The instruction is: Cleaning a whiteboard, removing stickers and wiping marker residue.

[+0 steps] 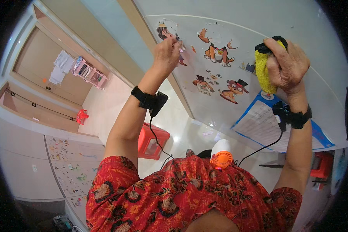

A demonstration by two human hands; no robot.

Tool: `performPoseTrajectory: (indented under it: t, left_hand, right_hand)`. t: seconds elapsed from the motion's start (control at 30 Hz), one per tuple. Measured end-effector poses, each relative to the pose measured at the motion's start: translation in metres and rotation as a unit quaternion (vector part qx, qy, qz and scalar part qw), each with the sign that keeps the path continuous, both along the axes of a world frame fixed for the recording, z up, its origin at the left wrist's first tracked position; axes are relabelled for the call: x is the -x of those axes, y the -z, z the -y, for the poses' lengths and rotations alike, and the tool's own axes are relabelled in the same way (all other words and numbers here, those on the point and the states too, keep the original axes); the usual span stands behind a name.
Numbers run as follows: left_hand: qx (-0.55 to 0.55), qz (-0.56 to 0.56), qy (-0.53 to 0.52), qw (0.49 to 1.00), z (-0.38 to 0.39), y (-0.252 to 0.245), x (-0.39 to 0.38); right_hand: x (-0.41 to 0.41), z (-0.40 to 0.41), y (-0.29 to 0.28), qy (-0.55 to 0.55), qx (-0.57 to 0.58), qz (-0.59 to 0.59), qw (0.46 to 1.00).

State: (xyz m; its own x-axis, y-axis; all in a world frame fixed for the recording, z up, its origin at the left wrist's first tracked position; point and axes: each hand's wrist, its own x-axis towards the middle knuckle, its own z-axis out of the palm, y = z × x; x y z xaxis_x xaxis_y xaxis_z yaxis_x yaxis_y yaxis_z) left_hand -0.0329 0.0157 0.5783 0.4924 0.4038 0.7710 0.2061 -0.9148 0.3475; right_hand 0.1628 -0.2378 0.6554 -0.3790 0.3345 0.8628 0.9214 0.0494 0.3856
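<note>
My left hand (pixel 166 55) is at the wall panel (pixel 261 20), its thumb and fingers pinched together on a torn cartoon figure sticker (pixel 164 32). Part of that sticker is hidden behind the fingers. In my right hand (pixel 290 63) is a bunched yellow cloth (pixel 262 69) with a black part at its top, held close to the wall. Between the hands is a partly torn dog sticker (pixel 217 55), with scraps of its head left. Lower down are a small dog sticker (pixel 203 86) in a top hat and a brown animal sticker (pixel 233 91) in a black hat.
A blue-bordered chart (pixel 258 116) bearing writing hangs below my right hand. On the floor are a red plastic stool (pixel 153 142) and paper scraps (pixel 208 133). A pink trolley (pixel 90 74) stands by a door (pixel 52 58). A white and orange device (pixel 221 153) is at my chest.
</note>
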Motion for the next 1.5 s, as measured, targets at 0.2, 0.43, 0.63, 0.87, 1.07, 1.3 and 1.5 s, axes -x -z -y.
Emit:
performPoseTrajectory:
  t: [0.2, 0.43, 0.63, 0.87, 1.07, 1.3, 1.5]
  left_hand:
    - [0.070, -0.025, -0.017, 0.997, 0.003, -0.013, -0.005]
    - [-0.018, -0.018, -0.065, 0.998, 0.002, -0.008, -0.014]
    - [-0.108, 0.020, -0.120, 0.987, -0.030, 0.020, 0.007]
    - [0.452, 0.098, -0.023, 0.886, -0.027, 0.024, 0.050]
    - [0.642, 0.228, 0.100, 0.725, -0.003, 0.056, 0.038]
    - [0.696, 0.200, 0.102, 0.682, 0.009, 0.084, 0.018]
    - [0.738, 0.187, 0.144, 0.632, 0.021, 0.081, 0.012]
  right_hand:
    - [-0.001, -0.002, 0.001, -0.009, -0.005, -0.002, 1.000]
    - [0.001, -0.004, 0.002, -0.012, -0.021, 0.000, 1.000]
    - [0.004, 0.001, 0.002, 0.009, 0.013, -0.017, 1.000]
    - [-0.003, -0.005, 0.007, -0.002, -0.004, -0.007, 1.000]
    - [-0.007, -0.006, 0.007, 0.014, 0.000, 0.013, 1.000]
    - [-0.011, -0.008, 0.010, -0.002, -0.012, 0.030, 0.999]
    - [-0.010, -0.006, 0.009, 0.012, 0.001, 0.026, 1.000]
